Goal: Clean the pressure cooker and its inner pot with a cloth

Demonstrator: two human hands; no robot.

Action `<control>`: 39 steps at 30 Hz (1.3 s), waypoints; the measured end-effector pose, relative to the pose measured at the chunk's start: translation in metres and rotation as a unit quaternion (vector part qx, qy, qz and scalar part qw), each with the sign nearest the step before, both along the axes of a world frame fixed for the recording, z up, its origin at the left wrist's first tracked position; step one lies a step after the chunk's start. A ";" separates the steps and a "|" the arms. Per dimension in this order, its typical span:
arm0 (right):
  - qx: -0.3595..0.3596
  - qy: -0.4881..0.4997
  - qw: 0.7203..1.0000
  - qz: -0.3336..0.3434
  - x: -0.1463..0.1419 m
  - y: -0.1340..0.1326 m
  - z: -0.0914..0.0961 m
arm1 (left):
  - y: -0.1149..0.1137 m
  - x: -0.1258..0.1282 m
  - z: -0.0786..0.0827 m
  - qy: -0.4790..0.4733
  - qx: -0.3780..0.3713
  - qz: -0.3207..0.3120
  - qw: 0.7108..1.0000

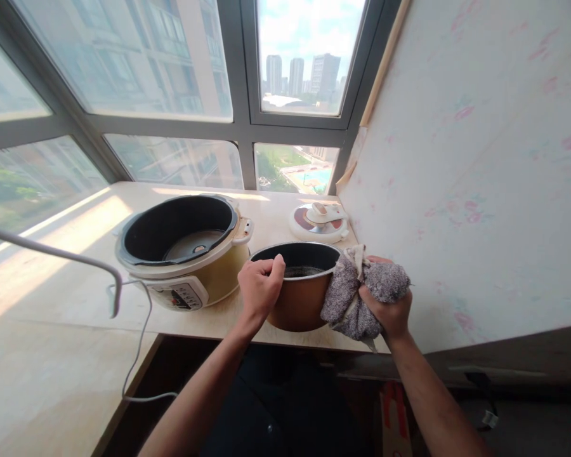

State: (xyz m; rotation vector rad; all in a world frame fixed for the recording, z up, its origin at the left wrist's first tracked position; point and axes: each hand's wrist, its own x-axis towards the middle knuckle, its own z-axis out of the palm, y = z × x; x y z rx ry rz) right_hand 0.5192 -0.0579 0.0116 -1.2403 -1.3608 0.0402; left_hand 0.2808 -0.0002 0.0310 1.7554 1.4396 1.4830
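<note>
My left hand [259, 289] grips the near left rim of a brown inner pot [301, 298] with a dark inside, which stands on the counter near its front edge. My right hand [389, 311] is closed round a bunched grey cloth [356, 292] and presses it against the pot's right outer wall. Left of the pot stands a cream electric cooker [190, 251], its lid off and its dark cavity showing. The cooker's white lid [318, 222] lies behind the pot by the wall.
The beige counter [52, 298] runs left under large windows [124, 63]. A white power cord [140, 343] hangs from the cooker over the counter's edge. A patterned wall [480, 158] closes in the right side. A thin grey rod [52, 254] crosses the left.
</note>
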 end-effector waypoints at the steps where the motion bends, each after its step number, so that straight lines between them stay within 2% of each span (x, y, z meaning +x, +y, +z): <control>1: -0.014 0.015 1.000 -0.019 0.008 0.005 -0.004 | 0.001 0.000 -0.001 -0.019 -0.003 0.007 1.000; 3: -0.034 0.041 0.998 -0.039 0.022 0.016 -0.012 | 0.001 0.000 -0.005 -0.053 0.010 0.029 0.998; 7: -0.052 0.055 0.997 -0.007 0.040 0.035 -0.023 | 0.000 -0.001 -0.014 -0.086 0.042 0.062 0.993; 12: -0.117 0.040 0.992 0.031 0.048 0.053 -0.022 | 0.009 -0.001 -0.015 -0.137 0.012 0.061 0.989; 15: -0.144 0.034 0.987 0.058 0.046 0.053 -0.019 | 0.018 -0.001 -0.011 -0.180 -0.024 0.050 0.982; 18: -0.095 0.049 0.994 0.016 0.033 0.037 -0.017 | 0.025 0.001 -0.009 -0.209 -0.043 0.045 0.976; 20: -0.050 0.060 0.997 -0.028 0.017 0.016 -0.013 | 0.029 0.002 -0.011 -0.224 -0.045 0.044 0.973; 23: 0.023 0.053 0.997 -0.054 -0.018 -0.021 -0.004 | 0.038 0.005 -0.018 -0.260 -0.055 0.042 0.963; 26: 0.096 -0.036 0.995 0.005 -0.057 -0.053 0.008 | 0.047 0.009 -0.027 -0.299 -0.072 0.036 0.951; 29: 0.095 -0.139 0.983 0.075 -0.087 -0.067 0.014 | 0.053 0.011 -0.035 -0.331 -0.081 0.015 0.940; 31: 0.098 -0.166 0.978 0.076 -0.095 -0.065 0.016 | 0.053 0.011 -0.040 -0.345 -0.082 -0.005 0.935; 35: 0.112 -0.123 0.986 0.003 -0.079 -0.050 0.021 | 0.050 0.007 -0.046 -0.363 -0.070 -0.017 0.929; 39: 0.028 -0.033 0.998 -0.048 -0.038 -0.029 0.029 | 0.047 0.001 -0.049 -0.377 -0.055 -0.036 0.924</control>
